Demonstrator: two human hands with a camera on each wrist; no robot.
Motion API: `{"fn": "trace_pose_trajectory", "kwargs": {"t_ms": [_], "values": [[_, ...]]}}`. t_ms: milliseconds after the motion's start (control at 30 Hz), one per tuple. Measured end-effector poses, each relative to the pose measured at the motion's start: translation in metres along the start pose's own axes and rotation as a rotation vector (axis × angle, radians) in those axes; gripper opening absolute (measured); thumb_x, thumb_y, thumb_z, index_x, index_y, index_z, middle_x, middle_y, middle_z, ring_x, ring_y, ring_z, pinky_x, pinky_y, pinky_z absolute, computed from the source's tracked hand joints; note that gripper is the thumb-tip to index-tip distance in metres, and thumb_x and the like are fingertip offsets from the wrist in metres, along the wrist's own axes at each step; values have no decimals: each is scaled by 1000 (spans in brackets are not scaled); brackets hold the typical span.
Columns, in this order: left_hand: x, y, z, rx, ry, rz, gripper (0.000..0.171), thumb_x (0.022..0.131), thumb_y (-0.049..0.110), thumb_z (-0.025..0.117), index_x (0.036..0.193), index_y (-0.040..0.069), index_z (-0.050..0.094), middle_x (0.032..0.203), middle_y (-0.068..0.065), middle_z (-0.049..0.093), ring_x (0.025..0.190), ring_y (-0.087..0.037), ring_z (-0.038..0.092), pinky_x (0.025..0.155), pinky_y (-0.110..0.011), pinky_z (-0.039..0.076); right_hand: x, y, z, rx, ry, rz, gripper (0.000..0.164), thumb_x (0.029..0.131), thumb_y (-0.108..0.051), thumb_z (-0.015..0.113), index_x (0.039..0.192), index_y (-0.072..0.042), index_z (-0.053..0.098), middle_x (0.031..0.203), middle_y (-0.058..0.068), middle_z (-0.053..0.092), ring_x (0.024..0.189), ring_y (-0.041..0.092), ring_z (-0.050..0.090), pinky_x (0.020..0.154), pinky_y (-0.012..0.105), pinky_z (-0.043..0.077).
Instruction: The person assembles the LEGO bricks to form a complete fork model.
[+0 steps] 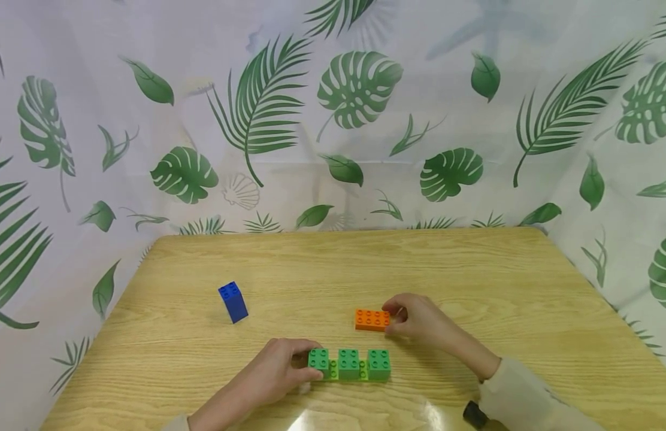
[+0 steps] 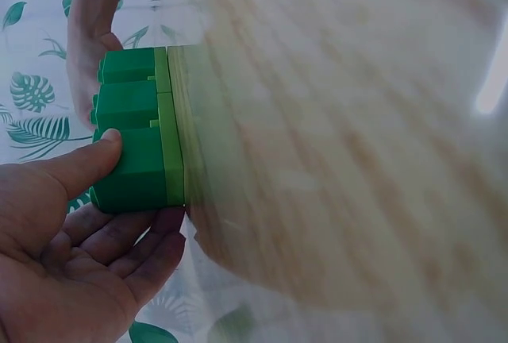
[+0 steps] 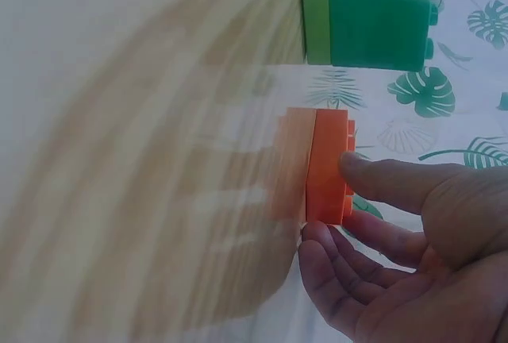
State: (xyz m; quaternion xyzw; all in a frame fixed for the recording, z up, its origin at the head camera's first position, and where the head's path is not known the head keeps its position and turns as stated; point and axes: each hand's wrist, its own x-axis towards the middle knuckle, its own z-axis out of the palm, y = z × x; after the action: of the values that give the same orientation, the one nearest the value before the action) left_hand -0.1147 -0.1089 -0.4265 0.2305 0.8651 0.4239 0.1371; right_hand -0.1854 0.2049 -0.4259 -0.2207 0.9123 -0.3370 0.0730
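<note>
Three dark green square bricks (image 1: 348,364) stand in a row with gaps on light green bricks (image 1: 334,369), forming one long toy-brick piece flat on the table. My left hand (image 1: 281,368) grips the left end of this piece; in the left wrist view the thumb presses the end green brick (image 2: 136,170), with fingers curled on its far side. Just behind the piece lies a flat orange brick (image 1: 368,320), studs up. My right hand (image 1: 421,323) holds its right end between thumb and fingers, as the orange brick (image 3: 327,170) in the right wrist view also shows.
A tall blue block (image 1: 233,303) stands at the left of the wooden table (image 1: 473,263), behind my left hand. A leaf-patterned curtain (image 1: 290,149) hangs along the table's back and sides. A dark object (image 1: 475,414) sits by the right sleeve.
</note>
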Motion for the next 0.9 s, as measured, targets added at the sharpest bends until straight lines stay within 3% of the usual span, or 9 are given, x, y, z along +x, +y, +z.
{"fn": "trace_pose_trajectory", "kwargs": {"t_ms": [267,900], "values": [[1,0,0,4,-2,0,32,92,25,81,122,14,75,118,1,74,114,-22,66,96,-43,54,10,-11,9,-33,-38,16,33,85,-8,85,114,2,73,99,4,71,82,10,61,71,28,53],[1,0,0,21,8,-7,32,91,26,81,120,13,75,119,-1,74,116,-23,65,100,-48,51,32,-36,34,3,-102,-73,31,86,-9,84,114,1,73,96,2,68,78,8,60,71,28,54]]}}
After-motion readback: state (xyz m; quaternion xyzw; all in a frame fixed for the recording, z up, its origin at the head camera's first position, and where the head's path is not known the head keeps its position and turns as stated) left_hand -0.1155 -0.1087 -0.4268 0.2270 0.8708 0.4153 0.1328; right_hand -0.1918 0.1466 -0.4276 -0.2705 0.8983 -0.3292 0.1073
